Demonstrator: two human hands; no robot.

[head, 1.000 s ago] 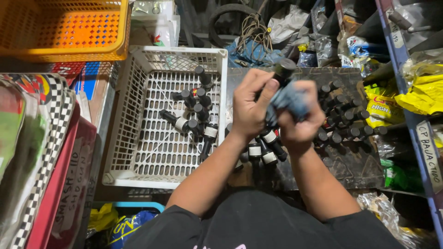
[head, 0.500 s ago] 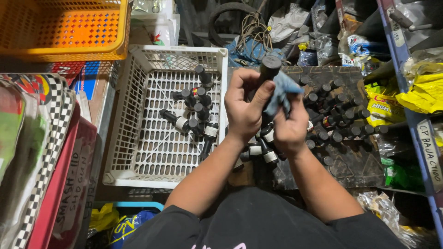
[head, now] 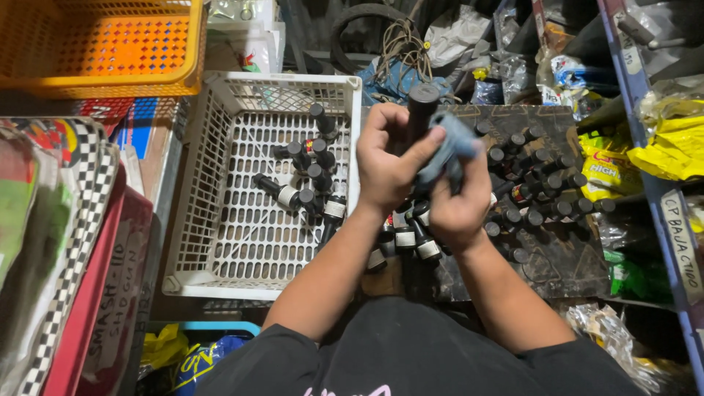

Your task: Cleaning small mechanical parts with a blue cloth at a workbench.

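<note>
My left hand (head: pixel 389 161) grips a black cylindrical part (head: pixel 422 110) upright, its round top sticking out above my fingers. My right hand (head: pixel 456 205) presses a blue-grey cloth (head: pixel 449 150) against the side of that part. Both hands hover between a white plastic basket (head: pixel 220 198) on the left, which holds several black parts with silver bands (head: pixel 308 180), and a dark tray (head: pixel 565 249) on the right, crowded with several similar black parts (head: pixel 535 183).
An orange basket (head: pixel 103 48) sits at the top left. Checkered and red packages (head: pixel 81 242) stack along the left edge. Yellow bags (head: pixel 671 147) and a blue shelf upright (head: pixel 645 147) stand on the right. A tyre and a cord tangle (head: pixel 396 37) lie behind.
My hands have risen and the black part has turned upright in my left hand. The cloth has shifted from covering the part's end to its side.
</note>
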